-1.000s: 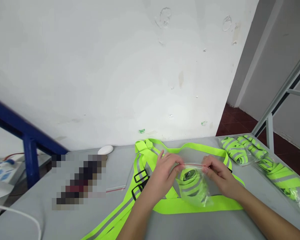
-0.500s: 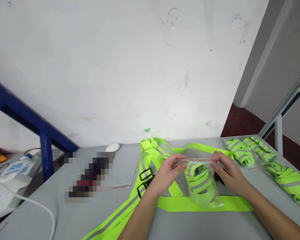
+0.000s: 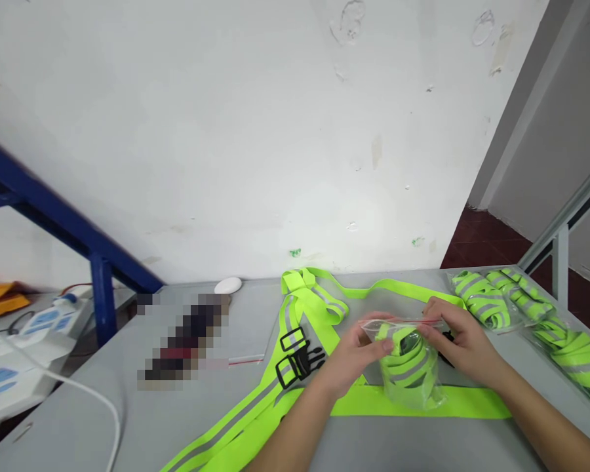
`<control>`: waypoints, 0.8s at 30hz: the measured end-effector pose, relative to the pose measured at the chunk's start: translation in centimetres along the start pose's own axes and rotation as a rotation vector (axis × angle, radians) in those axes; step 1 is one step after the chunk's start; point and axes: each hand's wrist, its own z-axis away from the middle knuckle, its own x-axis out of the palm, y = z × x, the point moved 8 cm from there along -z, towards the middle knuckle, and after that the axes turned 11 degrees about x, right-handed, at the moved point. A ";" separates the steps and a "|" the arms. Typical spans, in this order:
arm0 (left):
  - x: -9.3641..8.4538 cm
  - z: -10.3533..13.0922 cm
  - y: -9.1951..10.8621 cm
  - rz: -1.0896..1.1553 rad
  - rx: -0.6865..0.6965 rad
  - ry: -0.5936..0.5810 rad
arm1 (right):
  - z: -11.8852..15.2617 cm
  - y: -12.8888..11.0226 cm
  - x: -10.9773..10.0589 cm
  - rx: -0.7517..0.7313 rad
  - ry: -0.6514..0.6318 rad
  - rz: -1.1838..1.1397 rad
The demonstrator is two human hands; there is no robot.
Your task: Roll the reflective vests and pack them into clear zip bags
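We hold a clear zip bag (image 3: 435, 396) at the near right of the gray worktop (image 3: 216, 419), a coiled neon-green reflective strap (image 3: 410, 370) inside it. Our left hand (image 3: 349, 360) has its grip closed on the left end of the red-lined mouth; our right hand (image 3: 459, 341) pinches the right end. Behind and beneath the bag, a loose green harness (image 3: 472, 403) spreads across the surface, its black buckle (image 3: 301, 362) left of our hands. Bagged green bundles (image 3: 484, 301) line the far right edge, near the white wall (image 3: 275, 131).
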 end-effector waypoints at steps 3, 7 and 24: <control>0.5 0.0 -0.7 0.019 0.023 0.068 | -0.2 0.5 -0.3 0.055 -0.033 -0.018; 1.7 0.1 -0.5 -0.039 0.110 0.062 | -0.2 0.5 -0.3 0.089 -0.144 -0.009; 4.1 1.2 -0.5 -0.058 0.276 -0.016 | 0.8 -0.3 0.5 0.211 -0.291 0.252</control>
